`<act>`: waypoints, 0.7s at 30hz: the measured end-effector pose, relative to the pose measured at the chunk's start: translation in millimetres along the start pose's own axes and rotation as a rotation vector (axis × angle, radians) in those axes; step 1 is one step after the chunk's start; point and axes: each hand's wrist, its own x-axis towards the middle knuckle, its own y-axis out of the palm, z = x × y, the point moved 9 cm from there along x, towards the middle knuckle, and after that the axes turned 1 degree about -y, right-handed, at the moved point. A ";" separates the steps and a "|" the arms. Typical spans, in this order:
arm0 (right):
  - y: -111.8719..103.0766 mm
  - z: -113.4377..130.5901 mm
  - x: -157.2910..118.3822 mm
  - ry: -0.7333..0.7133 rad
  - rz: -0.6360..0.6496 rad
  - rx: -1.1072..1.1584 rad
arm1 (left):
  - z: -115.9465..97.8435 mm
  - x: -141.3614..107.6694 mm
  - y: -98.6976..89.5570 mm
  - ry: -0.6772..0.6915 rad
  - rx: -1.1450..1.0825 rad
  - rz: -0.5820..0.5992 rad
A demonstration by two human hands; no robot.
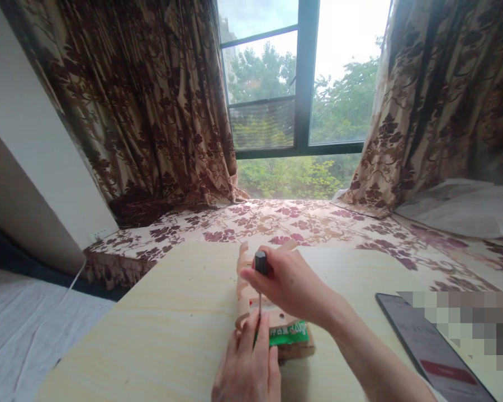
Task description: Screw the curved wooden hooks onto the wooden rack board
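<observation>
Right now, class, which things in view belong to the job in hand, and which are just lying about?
In use:
Dark-handled screwdriver, in the grip of the right hand
Pale wooden piece, left hand at its near edge
Green packet beneath it, probably as support

Lying about:
Phone, on the table at right
White sheet by the right curtain

Pale worktop [167, 304], rounded corners, a bit of stuff on it.
From where I'm standing it's got faint wood grain and tiny dark specks [191, 315], plus a green-labelled packet [291, 335] with a brown base [299, 353] near the middle and a phone [423, 346] lying screen-up on the right.
</observation>
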 end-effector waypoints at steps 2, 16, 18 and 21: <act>1.4 4.4 -2.8 -0.037 0.066 0.045 | -0.3 -1.6 1.4 0.011 0.002 -0.010; 2.2 4.1 -3.7 -0.105 0.100 0.095 | -0.9 -1.1 -2.2 -0.004 -0.038 -0.025; 3.8 9.2 -5.6 -0.130 0.135 0.133 | -0.2 -1.2 -1.4 -0.012 -0.040 -0.022; 1.9 6.5 -3.0 -0.092 0.073 0.084 | 0.2 -1.1 -0.6 -0.014 -0.058 -0.010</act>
